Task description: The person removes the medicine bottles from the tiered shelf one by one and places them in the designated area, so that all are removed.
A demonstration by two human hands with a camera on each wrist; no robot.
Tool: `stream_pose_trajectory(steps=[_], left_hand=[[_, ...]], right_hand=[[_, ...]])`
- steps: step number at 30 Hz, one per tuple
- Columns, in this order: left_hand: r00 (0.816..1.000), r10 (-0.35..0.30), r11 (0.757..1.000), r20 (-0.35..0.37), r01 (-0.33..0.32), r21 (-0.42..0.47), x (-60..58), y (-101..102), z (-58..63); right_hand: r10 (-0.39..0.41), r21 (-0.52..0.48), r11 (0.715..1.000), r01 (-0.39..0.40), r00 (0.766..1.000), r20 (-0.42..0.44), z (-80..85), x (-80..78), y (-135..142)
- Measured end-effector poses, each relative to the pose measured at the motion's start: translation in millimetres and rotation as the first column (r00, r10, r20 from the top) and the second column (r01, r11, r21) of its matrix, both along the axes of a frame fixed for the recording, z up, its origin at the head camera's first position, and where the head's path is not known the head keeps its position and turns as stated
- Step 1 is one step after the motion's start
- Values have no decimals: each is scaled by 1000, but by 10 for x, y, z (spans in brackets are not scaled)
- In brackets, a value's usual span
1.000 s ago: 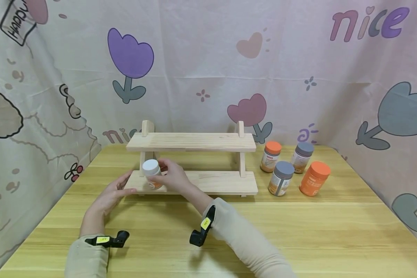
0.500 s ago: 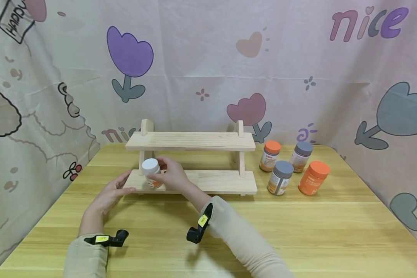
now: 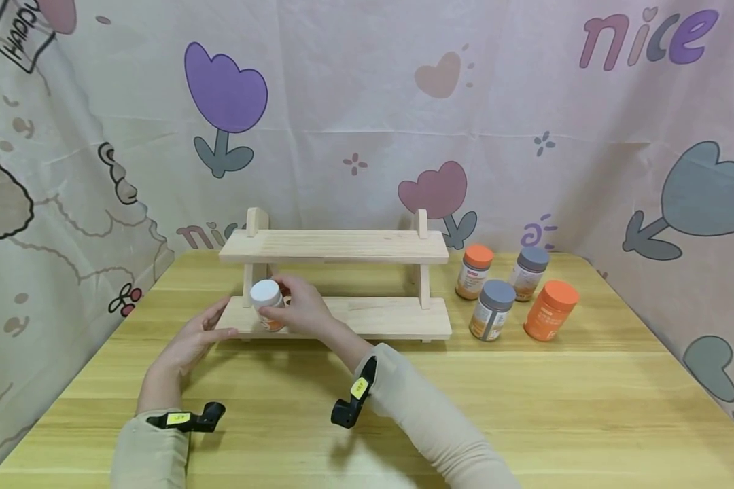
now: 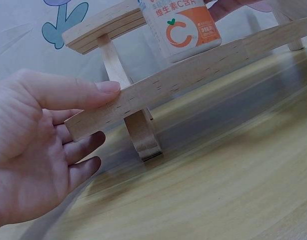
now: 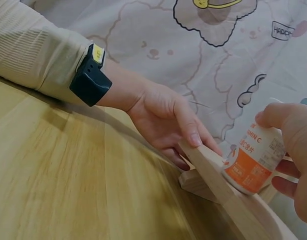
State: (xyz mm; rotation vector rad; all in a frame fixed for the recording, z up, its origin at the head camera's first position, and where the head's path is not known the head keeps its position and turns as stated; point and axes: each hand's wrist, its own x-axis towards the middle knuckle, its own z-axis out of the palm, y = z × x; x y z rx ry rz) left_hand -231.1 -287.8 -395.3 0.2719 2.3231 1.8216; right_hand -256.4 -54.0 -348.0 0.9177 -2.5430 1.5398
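A small white bottle [image 3: 265, 296] with a white cap and an orange vitamin C label stands at the left end of a two-tier wooden rack's lower board [image 3: 373, 316]. My right hand [image 3: 306, 309] holds it between thumb and fingers from its right side. In the left wrist view the bottle's base [image 4: 196, 50] meets the board near its front edge. My left hand [image 3: 189, 343] grips the left end of that same board. Its thumb [image 4: 107, 88] lies on the board's edge, and the other fingers reach behind and below.
The rack's upper board [image 3: 336, 246] spans above the lower one. To its right on the wooden table [image 3: 269, 421] stand several bottles: an orange-capped one [image 3: 474, 272], two grey-capped ones [image 3: 493, 310] and an all-orange one [image 3: 551, 310]. A printed cloth [image 3: 342, 102] hangs behind.
The whole scene shifts slightly upward in the head view. Both hands keep their holds, and the bottle stays at the left end of the lower board.
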Motion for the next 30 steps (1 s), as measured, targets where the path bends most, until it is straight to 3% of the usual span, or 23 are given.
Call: stream_pose_trajectory(steps=[11,30], left_hand=[[1000,-13,1000,-1,13,13,-3,0,-19],[1000,2,1000,-5,-2,-5,10,-6,3]], right_hand=[[-9,-82,996,15,998,66,-51,27,179],[-18,-60,998,23,996,84,57,39,684]])
